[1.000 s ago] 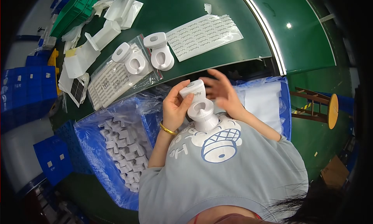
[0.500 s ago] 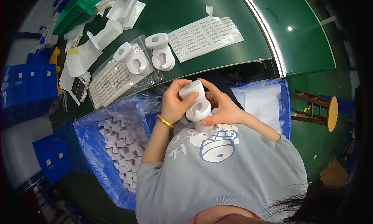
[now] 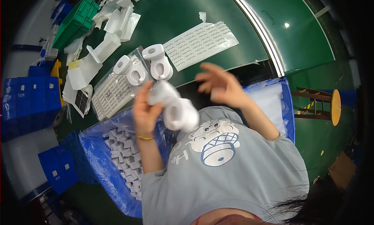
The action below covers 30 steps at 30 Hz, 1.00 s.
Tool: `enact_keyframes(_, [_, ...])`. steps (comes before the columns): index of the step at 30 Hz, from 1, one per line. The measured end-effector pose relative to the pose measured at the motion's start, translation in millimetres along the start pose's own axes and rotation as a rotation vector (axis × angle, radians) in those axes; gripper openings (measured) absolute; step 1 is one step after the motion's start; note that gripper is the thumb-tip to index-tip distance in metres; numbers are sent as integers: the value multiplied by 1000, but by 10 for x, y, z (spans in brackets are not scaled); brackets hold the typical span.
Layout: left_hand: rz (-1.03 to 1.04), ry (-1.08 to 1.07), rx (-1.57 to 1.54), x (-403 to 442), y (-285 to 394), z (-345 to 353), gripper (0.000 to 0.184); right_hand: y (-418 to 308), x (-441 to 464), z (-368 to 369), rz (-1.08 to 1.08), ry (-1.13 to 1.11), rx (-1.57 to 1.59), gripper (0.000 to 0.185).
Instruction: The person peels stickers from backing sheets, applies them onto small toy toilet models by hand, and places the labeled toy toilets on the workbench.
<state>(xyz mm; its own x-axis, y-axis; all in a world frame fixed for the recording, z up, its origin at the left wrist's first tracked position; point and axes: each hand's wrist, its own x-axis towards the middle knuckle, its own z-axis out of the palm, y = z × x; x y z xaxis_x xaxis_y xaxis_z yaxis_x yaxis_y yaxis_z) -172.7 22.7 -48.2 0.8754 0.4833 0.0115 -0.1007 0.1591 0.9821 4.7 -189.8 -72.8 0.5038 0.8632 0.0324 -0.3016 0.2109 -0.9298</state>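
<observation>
Toilet (image 3: pixel 183 112), motion-blurred, is in the air by the near edge of the desk (image 3: pixel 175 8), on the person's side. Left hand (image 3: pixel 144 116) is nearer: its fingers pinch the tank (image 3: pixel 163 91) from the left. Long axis slants from tank rightward and back toward the shirt (image 3: pixel 233 182). Right hand (image 3: pixel 226 89) stands apart, to the toilet's right; fingers spread, nothing visible held.
</observation>
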Motion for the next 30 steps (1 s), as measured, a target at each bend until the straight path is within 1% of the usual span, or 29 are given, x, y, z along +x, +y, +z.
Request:
enact_keyframes(1, [125,105,37,20,53,-181,61,-68,131,-182,-43,187,-117,59])
enact_keyframes(2, [164,167,155,18,161,-424,60,-125,253,-364,-71,417,-239,42])
enact_keyframes(3, [207,202,239,26,297,-594,58,-31,381,-702,-200,585,-478,34])
enact_keyframes(4, [251,236,323,36,432,-753,55,-60,468,-964,-180,735,-722,31])
enact_keyframes(5, [247,248,403,46,516,-961,53,-201,530,-1042,-191,837,-938,29])
enact_keyframes(6, [230,264,453,85,583,-1133,53,-178,600,-1278,-239,837,-1114,30])
enact_keyframes(7, [214,281,503,135,630,-1285,53,-128,686,-1508,-262,829,-1215,31])
enact_keyframes(9, [165,235,477,292,610,-1597,55,-103,833,-1708,-209,785,-1281,30])
enact_keyframes(12, [111,171,437,553,417,-1905,56,-28,994,-1738,-112,796,-1420,28])
enact_keyframes(14, [56,152,391,704,236,-2037,57,39,1043,-1761,-103,801,-1393,23])
enact_keyframes(17, [186,275,440,810,74,-1923,59,83,1031,-1671,-125,850,-1342,19])
enact_keyframes(18, [277,375,579,837,-8,-1958,57,95,1033,-1688,-128,853,-1316,18])
enact_keyframes(19, [376,482,792,855,69,-1756,54,101,1025,-1694,-128,858,-1290,18])
enact_keyframes(21, [568,700,1218,772,321,-855,48,108,1015,-1689,-148,872,-1244,13])
enact_keyframes(23, [498,485,979,746,342,-48,37,123,1003,-1709,-165,864,-1190,12])
enact_keyframes(24, [443,331,883,778,248,307,31,125,1000,-1693,-169,864,-1186,11])
enact_keyframes(25, [365,121,695,844,118,612,28,118,995,-1679,-175,865,-1182,11])
enact_keyframes(26, [303,-103,641,927,96,902,27,97,990,-1674,-183,868,-1180,11])
enact_keyframes(27, [379,-218,762,1073,-124,1051,26,84,991,-1678,-189,862,-1168,11])
enact_keyframes(29, [365,-289,786,1368,-493,1367,32,102,983,-1685,-197,856,-1147,11])
enact_keyframes(30, [391,-282,884,1524,-602,1498,36,96,976,-1679,-205,854,-1160,11])
